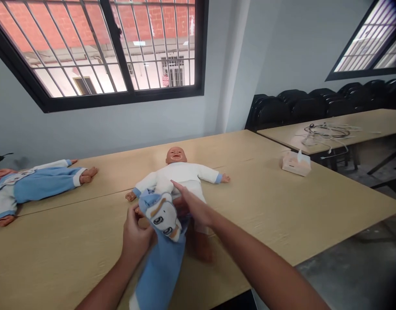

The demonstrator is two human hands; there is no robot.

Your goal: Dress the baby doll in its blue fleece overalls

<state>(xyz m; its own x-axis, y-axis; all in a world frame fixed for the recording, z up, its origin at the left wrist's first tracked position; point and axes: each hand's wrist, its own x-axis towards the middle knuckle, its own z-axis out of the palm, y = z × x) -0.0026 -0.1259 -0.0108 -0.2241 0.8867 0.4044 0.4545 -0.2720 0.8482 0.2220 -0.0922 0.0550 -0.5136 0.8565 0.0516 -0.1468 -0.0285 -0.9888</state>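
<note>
A baby doll [180, 172] in a white top lies on its back on the wooden table [282, 202], head away from me. A blue garment [162, 258] with a white animal face printed on it hangs over the doll's legs and the table's near edge. My left hand [136, 234] is closed on the garment's upper left edge. My right hand [193, 204] rests at the doll's waist, fingers pinching the garment's top edge beside the white top. One bare doll leg [202, 247] shows under my right forearm.
A second doll [36, 185] in blue and white lies at the far left of the table. A tissue box [296, 162] stands at the right. Cables [327, 133] lie on another table behind, with black chairs [297, 105] along the wall.
</note>
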